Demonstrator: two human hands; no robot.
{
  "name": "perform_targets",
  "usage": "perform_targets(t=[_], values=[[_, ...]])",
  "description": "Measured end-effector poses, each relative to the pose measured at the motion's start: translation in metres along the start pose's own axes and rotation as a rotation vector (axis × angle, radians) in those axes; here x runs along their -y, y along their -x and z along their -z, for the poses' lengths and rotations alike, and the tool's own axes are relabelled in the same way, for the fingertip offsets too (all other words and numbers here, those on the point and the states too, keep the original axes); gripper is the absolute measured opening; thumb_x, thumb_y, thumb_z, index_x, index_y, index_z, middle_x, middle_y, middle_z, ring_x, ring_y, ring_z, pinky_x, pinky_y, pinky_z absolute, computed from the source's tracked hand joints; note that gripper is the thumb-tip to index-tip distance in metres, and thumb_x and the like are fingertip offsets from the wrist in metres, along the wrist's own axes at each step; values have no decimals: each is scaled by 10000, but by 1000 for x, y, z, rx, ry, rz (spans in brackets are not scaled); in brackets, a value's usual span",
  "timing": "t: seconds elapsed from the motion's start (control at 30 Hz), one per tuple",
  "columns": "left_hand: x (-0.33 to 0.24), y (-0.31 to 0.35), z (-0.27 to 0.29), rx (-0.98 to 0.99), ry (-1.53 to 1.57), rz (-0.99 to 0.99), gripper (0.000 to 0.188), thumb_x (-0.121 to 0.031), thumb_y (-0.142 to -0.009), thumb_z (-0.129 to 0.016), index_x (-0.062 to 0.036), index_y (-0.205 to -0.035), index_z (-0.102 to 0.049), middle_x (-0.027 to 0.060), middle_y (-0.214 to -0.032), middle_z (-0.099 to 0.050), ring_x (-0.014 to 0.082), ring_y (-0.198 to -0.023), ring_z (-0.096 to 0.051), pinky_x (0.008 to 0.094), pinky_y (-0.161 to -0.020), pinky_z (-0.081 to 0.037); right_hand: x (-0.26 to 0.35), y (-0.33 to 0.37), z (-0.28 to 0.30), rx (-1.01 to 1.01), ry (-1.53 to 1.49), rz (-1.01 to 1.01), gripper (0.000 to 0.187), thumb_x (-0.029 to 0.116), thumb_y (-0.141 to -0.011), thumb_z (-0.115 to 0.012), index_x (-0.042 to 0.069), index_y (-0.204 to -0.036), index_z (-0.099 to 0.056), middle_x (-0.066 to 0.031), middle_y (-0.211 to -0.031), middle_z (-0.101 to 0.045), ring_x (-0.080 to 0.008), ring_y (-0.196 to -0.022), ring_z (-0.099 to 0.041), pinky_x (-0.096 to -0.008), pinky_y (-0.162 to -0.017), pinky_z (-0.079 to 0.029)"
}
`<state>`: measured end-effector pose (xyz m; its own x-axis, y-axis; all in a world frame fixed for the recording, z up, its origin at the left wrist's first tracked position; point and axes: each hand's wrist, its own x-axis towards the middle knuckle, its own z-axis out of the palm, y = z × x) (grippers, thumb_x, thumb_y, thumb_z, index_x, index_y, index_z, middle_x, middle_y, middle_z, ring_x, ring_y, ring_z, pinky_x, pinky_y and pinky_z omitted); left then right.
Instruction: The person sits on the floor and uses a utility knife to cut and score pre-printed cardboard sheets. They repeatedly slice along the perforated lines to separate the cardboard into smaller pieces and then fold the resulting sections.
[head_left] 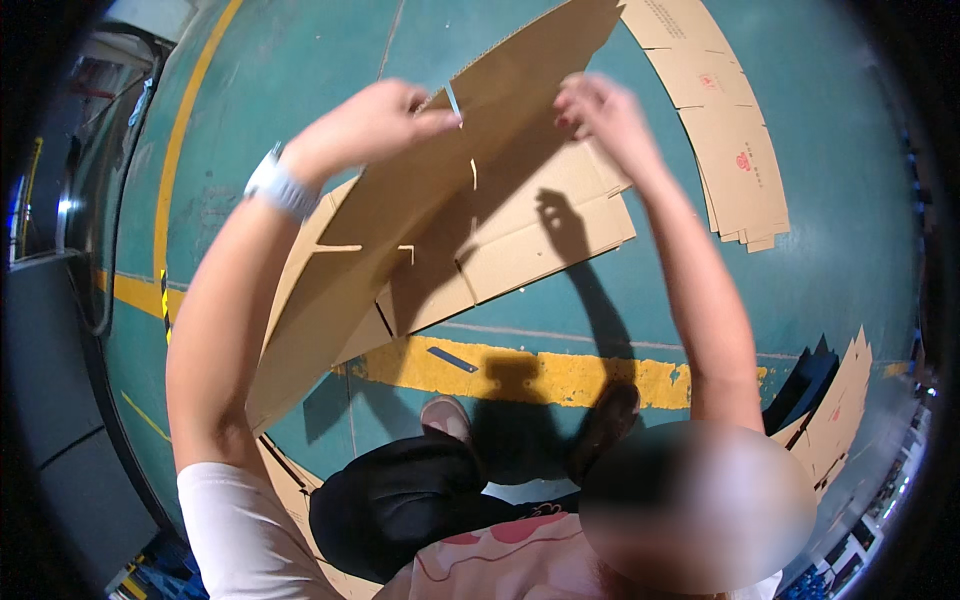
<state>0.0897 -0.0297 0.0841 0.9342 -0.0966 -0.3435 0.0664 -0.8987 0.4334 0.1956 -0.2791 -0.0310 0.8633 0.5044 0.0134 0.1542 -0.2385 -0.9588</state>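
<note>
A large flat brown cardboard sheet point(480, 90) with cut slots stands tilted in front of me, running from lower left to upper right. My left hand point(385, 120), with a light-coloured watch point(280, 185) on its wrist, pinches the sheet's upper edge by a slot. Beside the sheet's right side is my right hand point(605, 115), blurred, its fingers loosely bent and apart; it seems to hold nothing. Under the tilted sheet, more flat cardboard point(555, 235) lies on the green floor, partly in shadow.
Folded cardboard blanks point(715, 110) lie at the far right, and others point(840, 400) at the near right beside a dark piece. On the yellow floor stripe point(560, 375), close to my shoes point(447, 415), sits a small dark strip point(452, 360). A grey cabinet point(75, 370) stands left.
</note>
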Motion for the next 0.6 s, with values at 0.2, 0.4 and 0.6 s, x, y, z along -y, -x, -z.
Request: perform_targets(t=[0.2, 0.4, 0.6], values=[[-17, 140, -41, 112, -84, 176, 345, -281, -787, -684, -10, -986, -603, 214, -769, -607, 381, -741, -606, 425, -633, -476, 59, -79, 117, 80, 45, -483, 624, 712, -820, -447, 94, -754, -509, -42, -685, -619, -108, -576, -625, -215, -507, -492], [14, 215, -68, -14, -301, 149, 183, -151, -776, -652, 8, -846, -594, 241, -743, -604, 433, -691, -578, 477, -603, -459, 68, -77, 101, 105, -186, -495, 153, 174, -835, -540, 24, -818, -562, -112, -749, -660, -119, -545, -621, -237, -491, -519], [-56, 104, 76, -365, -618, -235, 68, -59, -833, -595, -22, -890, -592, 157, -653, -571, 305, -548, -562, 366, -498, -442, 88, 78, 265, -399, -538, -79, 273, 211, -911, -524, -42, -984, -596, -147, -905, -657, -189, -795, -648, -307, -765, -548]])
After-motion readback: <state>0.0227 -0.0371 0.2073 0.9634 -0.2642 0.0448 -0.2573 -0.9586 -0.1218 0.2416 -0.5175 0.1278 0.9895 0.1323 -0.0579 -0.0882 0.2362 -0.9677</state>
